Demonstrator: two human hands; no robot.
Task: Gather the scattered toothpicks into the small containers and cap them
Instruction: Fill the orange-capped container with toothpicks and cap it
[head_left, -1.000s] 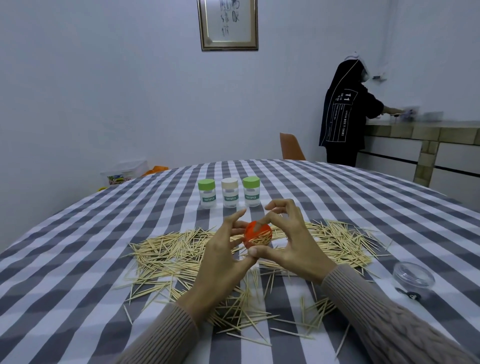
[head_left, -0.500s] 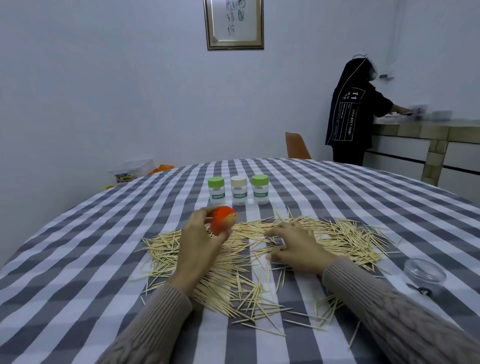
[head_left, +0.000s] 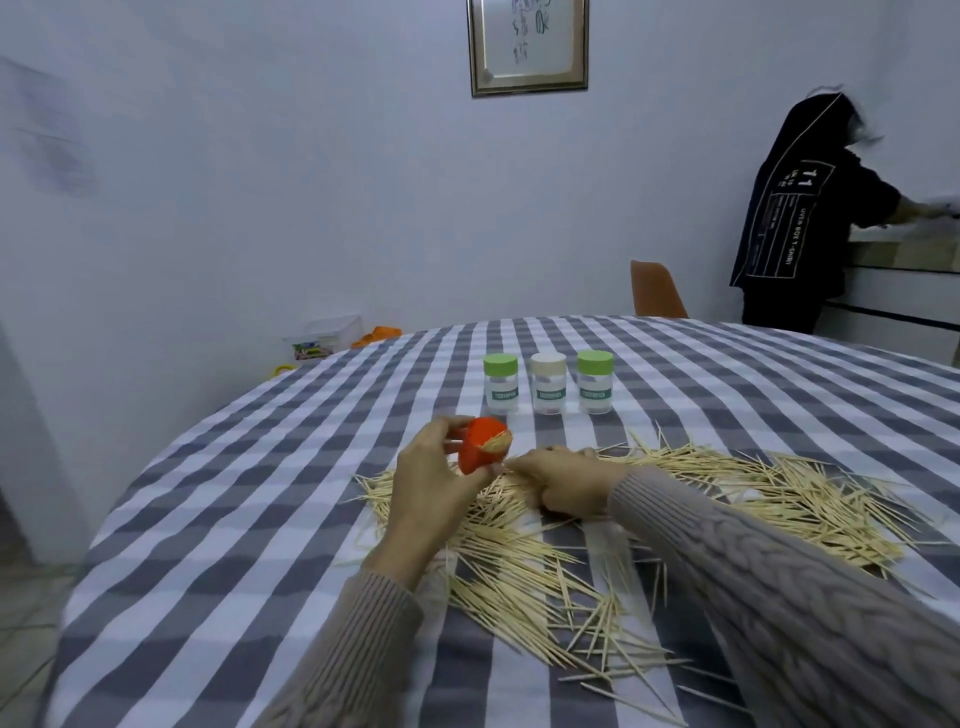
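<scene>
Three capped jars stand in a row at 12 o'clock on the checked surface (head_left: 218, 519): green-lid jar (head_left: 501, 383), beige-lid jar (head_left: 548, 383), 2nd green-lid jar (head_left: 595, 382), just beside each other, upright. Toothpicks (head_left: 753, 493) lie scattered in a wide heap from centre out to 3 o'clock & down to 5 o'clock. Left hand (head_left: 431, 483) grasps an orange container (head_left: 480, 449), tilted w/ its mouth toward 2 o'clock, a bundle of toothpick ends showing inside. Right hand (head_left: 563, 480) rests knuckles-up on the heap just at 3 o'clock of the container, fingers curled down into the picks; can't tell if it's pinching any. Background: person in dark top at 2 o'clock, orange chair (head_left: 655, 291), framed picture (head_left: 528, 47) on wall
</scene>
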